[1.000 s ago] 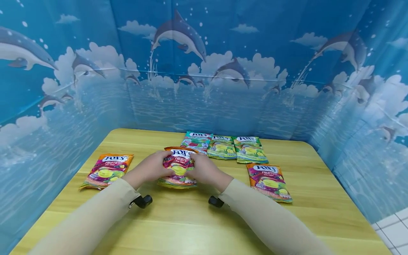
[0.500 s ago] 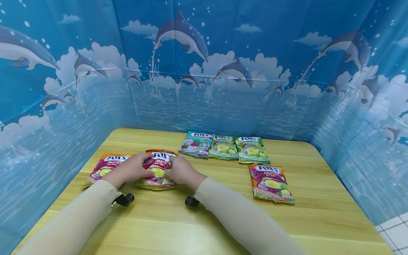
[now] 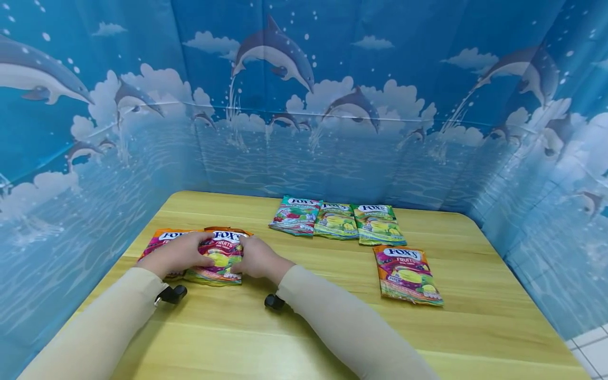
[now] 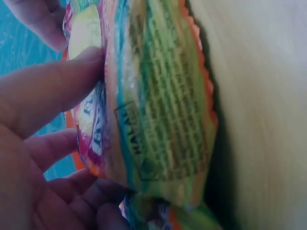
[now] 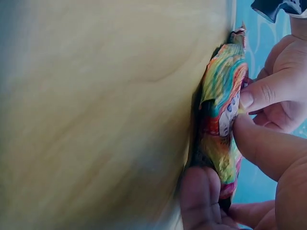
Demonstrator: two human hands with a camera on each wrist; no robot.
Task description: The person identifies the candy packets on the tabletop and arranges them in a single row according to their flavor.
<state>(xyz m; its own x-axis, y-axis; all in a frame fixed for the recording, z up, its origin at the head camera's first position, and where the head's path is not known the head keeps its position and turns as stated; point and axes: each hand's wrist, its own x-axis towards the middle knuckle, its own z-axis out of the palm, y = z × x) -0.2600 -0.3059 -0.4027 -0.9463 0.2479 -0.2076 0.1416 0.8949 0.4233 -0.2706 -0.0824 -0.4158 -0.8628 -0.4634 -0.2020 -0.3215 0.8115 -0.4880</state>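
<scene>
Both hands hold a purple and orange FOX'S Fruits candy bag (image 3: pixel 220 259) at the left part of the table. My left hand (image 3: pixel 177 255) grips its left side, thumb (image 4: pixel 86 64) on the front face. From the other side my right hand (image 3: pixel 260 257) grips it, thumb (image 5: pixel 259 139) on the front and fingertips (image 5: pixel 199 191) at the lower edge, close to the tabletop. A second purple Fruits bag (image 3: pixel 161 241) lies just left of the held one, largely hidden behind my left hand and forearm.
At the back of the wooden table (image 3: pixel 304 338), a teal FOX'S bag (image 3: pixel 295 216) and two green ones (image 3: pixel 335 221) lie in a row. Another purple Fruits bag (image 3: pixel 409 277) lies to the right. A blue dolphin-print curtain (image 3: pixel 304 148) stands behind the table.
Both hands have moved left with the candy bag, from in front of the teal bag to beside the left purple bag, which is now mostly covered.
</scene>
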